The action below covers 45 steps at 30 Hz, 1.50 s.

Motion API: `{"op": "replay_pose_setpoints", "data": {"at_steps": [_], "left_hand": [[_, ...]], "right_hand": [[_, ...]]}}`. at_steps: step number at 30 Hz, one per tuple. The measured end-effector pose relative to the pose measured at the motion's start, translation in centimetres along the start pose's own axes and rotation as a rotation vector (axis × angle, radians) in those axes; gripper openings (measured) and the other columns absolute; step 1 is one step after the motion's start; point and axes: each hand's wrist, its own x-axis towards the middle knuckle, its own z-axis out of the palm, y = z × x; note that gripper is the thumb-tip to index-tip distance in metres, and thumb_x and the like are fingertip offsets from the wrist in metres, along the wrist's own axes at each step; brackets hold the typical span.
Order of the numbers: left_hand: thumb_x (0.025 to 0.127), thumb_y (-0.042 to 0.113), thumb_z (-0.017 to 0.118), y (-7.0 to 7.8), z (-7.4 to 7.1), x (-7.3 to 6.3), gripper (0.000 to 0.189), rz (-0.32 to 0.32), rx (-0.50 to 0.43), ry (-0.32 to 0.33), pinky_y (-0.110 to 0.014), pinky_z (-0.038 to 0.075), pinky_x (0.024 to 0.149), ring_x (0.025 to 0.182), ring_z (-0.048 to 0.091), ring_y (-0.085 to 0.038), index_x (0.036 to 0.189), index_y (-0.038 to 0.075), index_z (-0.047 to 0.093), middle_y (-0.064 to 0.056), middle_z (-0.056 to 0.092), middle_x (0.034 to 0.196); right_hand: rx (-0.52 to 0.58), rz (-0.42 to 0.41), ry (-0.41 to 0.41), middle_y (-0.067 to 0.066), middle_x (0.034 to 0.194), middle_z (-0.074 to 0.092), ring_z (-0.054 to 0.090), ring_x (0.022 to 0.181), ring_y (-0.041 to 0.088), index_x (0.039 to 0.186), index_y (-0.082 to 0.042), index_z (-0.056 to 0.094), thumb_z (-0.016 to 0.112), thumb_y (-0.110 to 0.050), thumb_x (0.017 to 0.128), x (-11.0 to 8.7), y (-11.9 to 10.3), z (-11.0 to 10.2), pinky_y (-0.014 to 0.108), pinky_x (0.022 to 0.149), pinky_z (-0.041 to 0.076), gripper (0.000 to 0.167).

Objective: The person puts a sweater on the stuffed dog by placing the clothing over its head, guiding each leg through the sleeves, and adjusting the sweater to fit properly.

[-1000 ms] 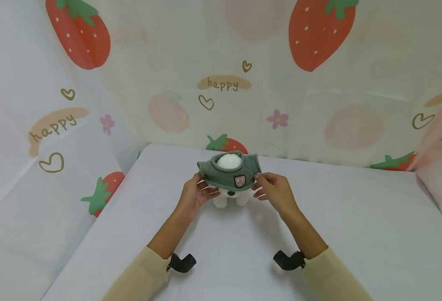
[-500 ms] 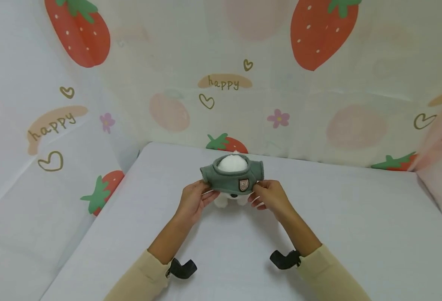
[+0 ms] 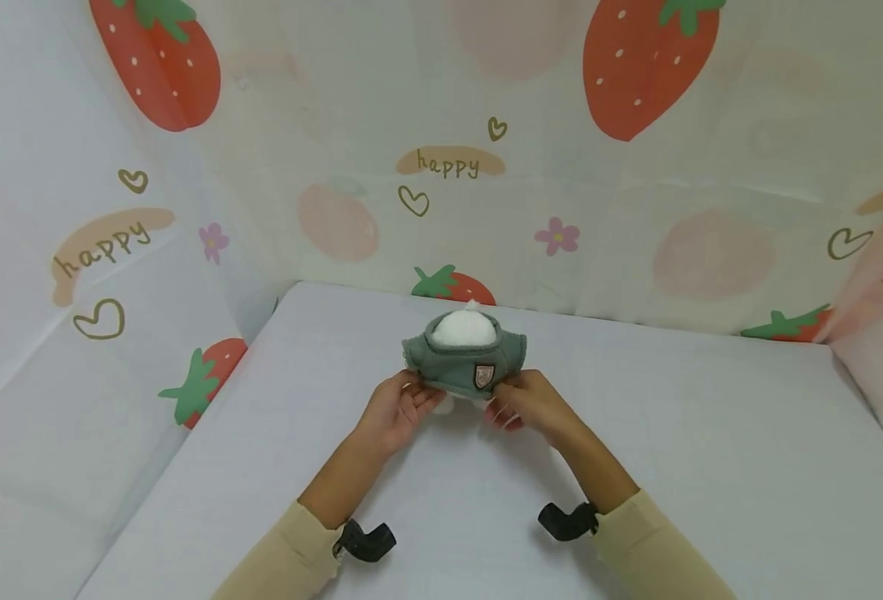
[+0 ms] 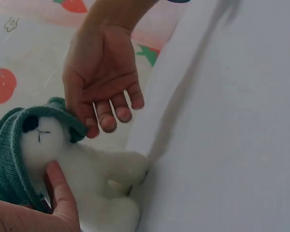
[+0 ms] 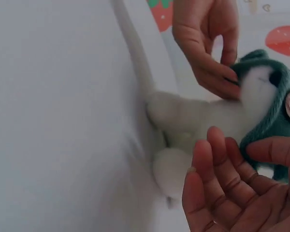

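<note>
White tabletop [image 3: 681, 458], with pale sheets [image 3: 606, 183] behind and at the sides, printed with strawberries [image 3: 651, 75] and "happy". Near the far edge, a white toy [image 4: 82, 166] has a green shirt [image 3: 444, 362] around its head; left hand [image 3: 396, 412] and right hand [image 3: 539, 402] pinch opposite sides of the shirt's lower edge.

The shirt [image 3: 444, 362] is green, its badge [image 3: 484, 377] pale with dark edging; the toy [image 3: 465, 328] and table [image 3: 719, 450] are white; red strawberries [image 3: 647, 75] pattern the far wall [image 3: 606, 179].
</note>
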Motion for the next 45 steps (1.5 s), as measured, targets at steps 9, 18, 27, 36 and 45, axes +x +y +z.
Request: {"op": "replay_pose_setpoints", "data": {"at_steps": [9,18,27,36,45], "left_hand": [[0.109,0.024,0.035,2.2,-0.6,-0.5,0.043,0.057,0.232,0.009,-0.046,0.047,0.103,0.115,0.059,-0.033,0.148,0.006,0.034,-0.022,0.050,0.137],[0.103,0.029,0.059,8.0,1.9,-0.3,0.035,0.430,0.891,0.032,-0.054,0.041,0.104,0.125,0.050,-0.025,0.132,0.012,0.061,-0.006,0.056,0.138],[0.098,0.029,0.062,9.7,5.3,0.9,0.045,0.297,1.316,-0.168,-0.056,0.041,0.105,0.136,0.040,-0.039,0.140,0.012,0.056,-0.015,0.045,0.149],[0.098,0.033,0.059,9.3,4.9,0.7,0.058,0.018,1.216,-0.208,-0.052,0.052,0.096,0.133,0.049,-0.037,0.151,0.013,0.044,-0.015,0.044,0.151],[0.094,0.020,0.055,8.2,4.5,0.7,0.061,0.001,1.062,-0.227,-0.052,0.055,0.092,0.128,0.051,-0.039,0.151,0.006,0.042,-0.022,0.048,0.142]], "right_hand": [[-0.225,-0.178,0.108,0.015,0.090,0.074,0.071,0.082,0.034,0.112,0.005,0.070,0.052,-0.016,0.103,-0.5,-2.2,-4.2,0.037,0.070,0.058,0.029],[-0.479,-0.398,0.246,0.012,0.117,0.071,0.062,0.112,0.034,0.113,-0.006,0.072,0.065,-0.020,0.099,-0.2,-8.2,-5.5,0.052,0.087,0.053,0.021],[-0.569,-0.388,0.110,0.011,0.126,0.067,0.059,0.119,0.032,0.113,-0.010,0.070,0.066,-0.023,0.096,0.6,-11.0,-3.5,0.050,0.090,0.052,0.022],[-0.599,-0.260,0.047,0.014,0.120,0.069,0.065,0.102,0.028,0.117,-0.003,0.067,0.060,-0.022,0.093,0.4,-10.6,-3.0,0.043,0.082,0.055,0.031],[-0.522,-0.182,-0.013,0.019,0.121,0.069,0.069,0.094,0.027,0.133,-0.005,0.062,0.054,-0.028,0.098,0.7,-8.9,-3.1,0.042,0.077,0.057,0.043]]}}
